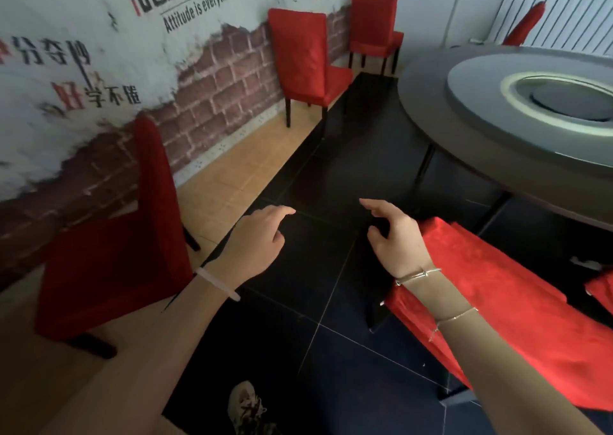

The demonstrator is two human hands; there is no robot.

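While the person is looking down from the head camera, the left hand (257,240) is hovering over the black glossy floor tiles (331,169) at about 7 o'clock from the middle of the picture, its fingers lying relaxed and slightly bent, the forefinger stretching toward 2 o'clock and holding nothing. The right hand (394,239) is hanging at about 5 o'clock, its fingers loosely curved and gripping nothing, just beside the upper edge of the nearest red fabric-covered chair (491,302); whether the fingertips are touching that edge cannot be told. This chair is filling the 4 o'clock corner, with its near end lying under the right forearm. A white band (217,283) is circling the left wrist, while a silver bangle (418,275) and a thin chain bracelet (454,318) are sitting on the right one. At 9 o'clock a second red upholstered chair with dark legs (109,268) is standing on the tan floor tiles (232,169) with its back toward the wall painted as peeling brick with lettering (215,79). At 12 o'clock two more red high-backed chairs (305,60) (374,23) are standing along that wall, well apart from the hands. At 2 o'clock a large dark round table (428,109) is carrying a grey round turntable (481,103), and a white ribbed radiator (557,13) is hanging behind it. At 6 o'clock a pale laced shoe (247,404) is showing on the dark tiles.
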